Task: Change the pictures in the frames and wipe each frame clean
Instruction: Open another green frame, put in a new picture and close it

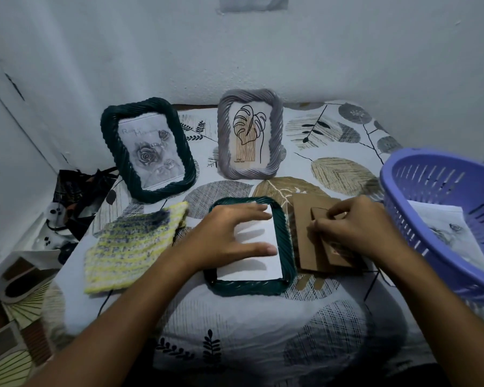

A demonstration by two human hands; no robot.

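We look down on a bed covered with a leaf-print sheet [235, 325]. In front of us a dark green frame [287, 241] lies face down, with a white sheet of paper [266, 247] sitting inside its opening. Our left hand [229, 236] rests flat on that paper, its fingers [252, 250] straight and spread apart, pressing it into the frame. Just beside the frame on the right lies the brown cardboard backing board [305, 247] with its fold-out stand. Our right hand [358, 227] is on the board, its fingers [319, 224] curled and pinching the edge of the stand.

At the far edge of the bed, against the wall, two more frames stand tilted back: a second dark green frame [148, 149] holding a grey rose drawing on the left, and a grey frame [249, 135] with a line-drawn leaf picture to its right, well apart from each other. A yellow and grey knitted cloth [132, 250] lies left of the near frame. On the right, a purple plastic basket [436, 196] holds loose printed pages [442, 230].
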